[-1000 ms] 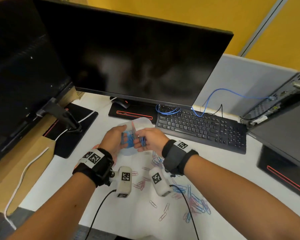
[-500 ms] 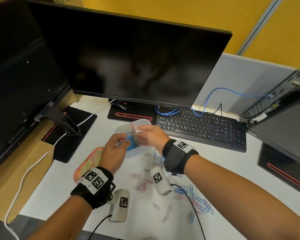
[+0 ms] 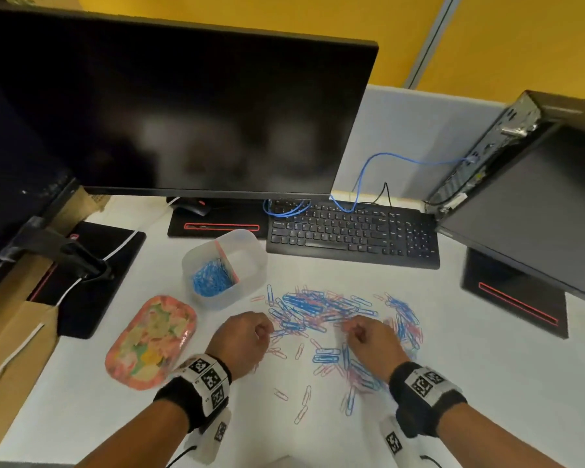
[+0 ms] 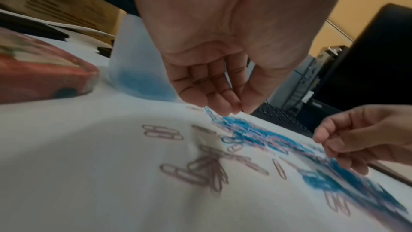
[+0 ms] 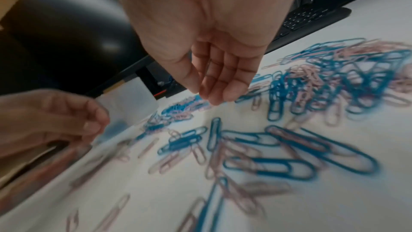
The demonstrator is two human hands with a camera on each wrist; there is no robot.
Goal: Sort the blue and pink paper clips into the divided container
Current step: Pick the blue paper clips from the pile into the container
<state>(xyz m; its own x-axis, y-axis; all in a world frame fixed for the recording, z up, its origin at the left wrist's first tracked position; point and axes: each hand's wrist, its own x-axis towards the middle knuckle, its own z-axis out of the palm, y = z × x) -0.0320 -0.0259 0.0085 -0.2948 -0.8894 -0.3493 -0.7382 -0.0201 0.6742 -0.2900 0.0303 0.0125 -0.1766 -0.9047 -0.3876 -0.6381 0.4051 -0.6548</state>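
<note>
No brand or text is legible; the only markings are black-and-white square tags on both wristbands [image 3: 207, 376].

Divided container [image 3: 224, 268]: translucent, rounded, split by a pink divider [image 3: 226, 261]. Its left compartment holds a heap of blue clips [image 3: 211, 278]; the right compartment looks bare. It stands on the white table [image 3: 487, 383] in front of the keyboard [image 3: 352, 233], with a pink patterned lid [image 3: 151, 341] to its left.

Mixed blue and pink paper clips [image 3: 321, 310] lie scattered just in front of the container.

Left hand [image 3: 242, 342]: fingers loosely curled over the pile's left edge, tips at the clips; cannot tell whether one is pinched.

Right hand [image 3: 374, 344]: loosely curled above the pile; grip also unclear.

Both wrist views are motion-blurred.
</note>
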